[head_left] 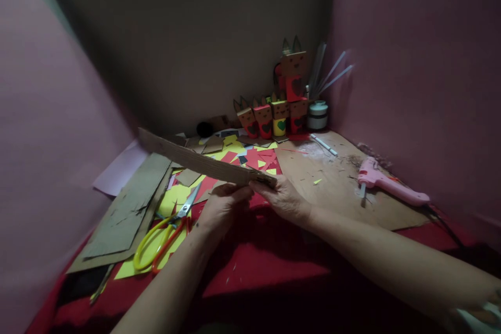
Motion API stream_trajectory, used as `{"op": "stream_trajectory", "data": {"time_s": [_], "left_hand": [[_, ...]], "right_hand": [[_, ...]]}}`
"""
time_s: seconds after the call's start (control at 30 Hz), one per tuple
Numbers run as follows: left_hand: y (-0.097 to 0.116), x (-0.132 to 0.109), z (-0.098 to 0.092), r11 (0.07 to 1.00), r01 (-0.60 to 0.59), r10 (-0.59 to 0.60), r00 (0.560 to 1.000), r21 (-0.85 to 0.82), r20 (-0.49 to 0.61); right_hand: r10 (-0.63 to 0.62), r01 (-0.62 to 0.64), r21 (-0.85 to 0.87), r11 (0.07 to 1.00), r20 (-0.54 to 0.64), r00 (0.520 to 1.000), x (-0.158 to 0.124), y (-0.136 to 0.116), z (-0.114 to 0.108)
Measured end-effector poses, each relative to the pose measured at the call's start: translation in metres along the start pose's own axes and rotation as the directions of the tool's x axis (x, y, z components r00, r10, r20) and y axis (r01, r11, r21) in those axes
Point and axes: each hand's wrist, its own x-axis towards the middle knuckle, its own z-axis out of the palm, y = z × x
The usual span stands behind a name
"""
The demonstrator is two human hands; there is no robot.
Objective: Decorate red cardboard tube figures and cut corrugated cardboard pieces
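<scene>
A long, narrow cardboard strip [195, 159] is held up above the table, slanting from upper left to lower right. My left hand [223, 206] grips its lower edge with thumb and fingers. At its right end, my right hand [284, 198] pinches the strip, thumb on the near face. Just left of my left hand lie scissors [151, 242] with yellow and orange handles, their blades pointing up and away. Beneath the strip, red and yellow paper scraps [230, 146] are scattered.
Cardboard sheets [121, 209] are stacked at the left. A pink glue gun [395, 185] rests on a cardboard mat [313, 203] at the right. Several red and yellow animal-faced figures [264, 120] stand at the back beside a jar [318, 116] and glue sticks [332, 75]. Pink walls flank both sides.
</scene>
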Motion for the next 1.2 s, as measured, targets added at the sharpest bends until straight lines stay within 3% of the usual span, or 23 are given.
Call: {"op": "stream_trajectory", "data": {"time_s": [0.13, 0.17, 0.23, 0.27, 0.33, 0.43, 0.53, 0.67, 0.77, 0.97, 1.1, 1.2], "left_hand": [[0.023, -0.018, -0.007, 0.988, 0.039, -0.05, 0.996, 0.151, 0.07], [0.029, -0.022, -0.009, 0.985, -0.004, -0.005, 0.999, 0.175, 0.051], [0.041, -0.028, -0.011, 0.949, -0.187, 0.196, 0.981, 0.254, -0.011], [0.046, -0.03, -0.012, 0.893, -0.307, 0.332, 0.943, 0.329, -0.019], [0.053, -0.029, -0.014, 0.685, -0.503, 0.559, 0.827, 0.527, 0.064], [0.054, -0.023, -0.015, 0.326, -0.629, 0.679, 0.675, 0.706, 0.288], [0.05, -0.019, -0.016, 0.145, -0.659, 0.687, 0.604, 0.738, 0.404], [0.045, -0.021, -0.014, 0.008, -0.643, 0.664, 0.576, 0.766, 0.477], [0.043, -0.024, -0.014, -0.014, -0.641, 0.674, 0.561, 0.768, 0.481], [0.047, -0.033, -0.009, 0.033, -0.686, 0.588, 0.602, 0.727, 0.541], [0.051, -0.043, -0.007, 0.151, -0.702, 0.534, 0.651, 0.696, 0.54], [0.054, -0.052, -0.008, 0.291, -0.711, 0.48, 0.688, 0.641, 0.545]], "right_hand": [[-0.119, 0.126, -0.179, 0.976, 0.051, 0.992, 0.001, -0.002, -0.009], [-0.145, 0.158, -0.204, 0.966, 0.079, 0.986, 0.0, -0.002, -0.01], [-0.176, 0.202, -0.253, 0.946, 0.121, 0.977, 0.0, -0.004, -0.011], [-0.181, 0.212, -0.288, 0.934, 0.131, 0.975, 0.0, -0.004, -0.01], [-0.202, 0.242, -0.361, 0.901, 0.146, 0.968, -0.001, -0.003, -0.01], [-0.269, 0.328, -0.445, 0.833, 0.191, 0.944, -0.002, 0.002, -0.01], [-0.384, 0.455, -0.508, 0.732, 0.244, 0.89, -0.002, 0.007, -0.011], [-0.467, 0.526, -0.584, 0.619, 0.264, 0.844, -0.002, 0.009, -0.013], [-0.468, 0.517, -0.611, 0.6, 0.256, 0.846, -0.001, 0.008, -0.013], [-0.468, 0.502, -0.639, 0.582, 0.241, 0.85, -0.001, 0.007, -0.012], [-0.403, 0.447, -0.646, 0.618, 0.227, 0.886, -0.002, 0.007, -0.013], [-0.334, 0.362, -0.613, 0.703, 0.165, 0.928, -0.001, 0.006, -0.015]]}}
